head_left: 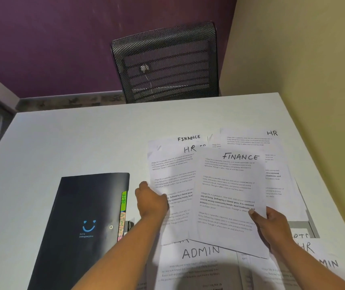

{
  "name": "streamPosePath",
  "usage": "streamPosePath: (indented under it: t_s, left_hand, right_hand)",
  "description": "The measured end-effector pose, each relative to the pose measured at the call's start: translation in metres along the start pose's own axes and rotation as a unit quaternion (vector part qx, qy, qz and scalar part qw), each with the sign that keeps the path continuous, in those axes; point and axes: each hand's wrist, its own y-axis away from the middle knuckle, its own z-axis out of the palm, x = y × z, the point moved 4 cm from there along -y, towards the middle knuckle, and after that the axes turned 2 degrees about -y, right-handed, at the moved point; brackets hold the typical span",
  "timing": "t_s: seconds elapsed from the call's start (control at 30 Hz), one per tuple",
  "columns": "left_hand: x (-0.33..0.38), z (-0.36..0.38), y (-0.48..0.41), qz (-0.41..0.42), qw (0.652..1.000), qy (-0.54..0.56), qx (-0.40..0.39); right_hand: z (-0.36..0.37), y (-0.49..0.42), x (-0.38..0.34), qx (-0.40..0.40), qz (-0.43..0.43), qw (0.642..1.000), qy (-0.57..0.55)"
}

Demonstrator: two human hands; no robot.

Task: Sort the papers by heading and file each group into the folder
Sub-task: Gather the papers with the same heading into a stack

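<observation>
A black folder (79,222) with a blue smiley lies shut at the left, with coloured tabs marked HR and ADMIN (122,214) sticking out of its right edge. My right hand (272,225) holds a sheet headed FINANCE (230,195) by its right edge, lifted over the pile. My left hand (150,201) grips the left edge of a sheet headed HR (171,170). Under these lie another FINANCE sheet (188,138), an HR sheet (272,143) at the far right, and an ADMIN sheet (198,260) near me.
The white table (73,139) carries everything. A black mesh chair (167,63) stands behind its far edge. A yellow wall (313,80) runs along the right side. More sheets marked HR and ADMIN (318,256) overlap at the near right.
</observation>
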Motion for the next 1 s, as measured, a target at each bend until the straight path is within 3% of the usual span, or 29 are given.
streamPosePath:
  t_s: [0.33,0.63,0.77,1.0]
  left_hand:
    - [0.003,-0.001,-0.018,-0.075,0.977,0.163,-0.119]
    - [0.007,-0.016,-0.016,-0.023,0.984,0.163,-0.068]
    - [0.007,-0.011,-0.019,-0.023,0.965,0.240,-0.107]
    - [0.019,-0.036,-0.014,0.033,0.973,0.225,-0.034]
  right_hand:
    - [0.001,-0.003,0.005,0.003,0.011,1.000,0.002]
    - [0.001,-0.001,0.004,0.011,0.007,1.000,-0.004]
    - [0.001,-0.002,0.005,0.009,0.009,1.000,-0.010]
    - [0.001,-0.001,0.004,0.011,0.002,1.000,-0.016]
